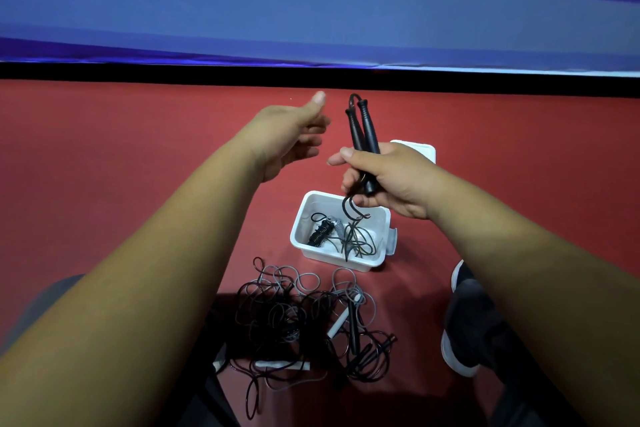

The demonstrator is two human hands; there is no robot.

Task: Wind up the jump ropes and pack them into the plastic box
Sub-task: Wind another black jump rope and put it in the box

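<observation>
Writing: the blue banner (311, 10) at the back carries big white characters, but they are cut at the top edge and blurred, so not readable. No brand or label is visible on other things.

R hand (391, 180): the grip is clamped on two black handles (362, 125), held together and approx. upright. The handles are slim, tapered, w/ a matte ribbed look. A thin black cord (349, 215) makes a small loop over their tops and hangs from under the hand down into the plastic box (332, 258).

L hand (291, 135): grip apart, fingers loose, thumb up, holds nothing, near the handles but not touching.

The box is white, rectangular, w/ rounded corners and smooth walls, and stands on the red floor (138, 149) under the R hand. Inside lies one wound rope (320, 232), black, coiled tight, plus the loose cord end.

In front of the box, a pile of ropes (304, 315) lies tangled on the floor: black and grey cords, and a white handle (337, 324).

A white lid (420, 149) is partly hidden behind the R hand. A dark shoe (471, 315) w/ white sole is at the right.
</observation>
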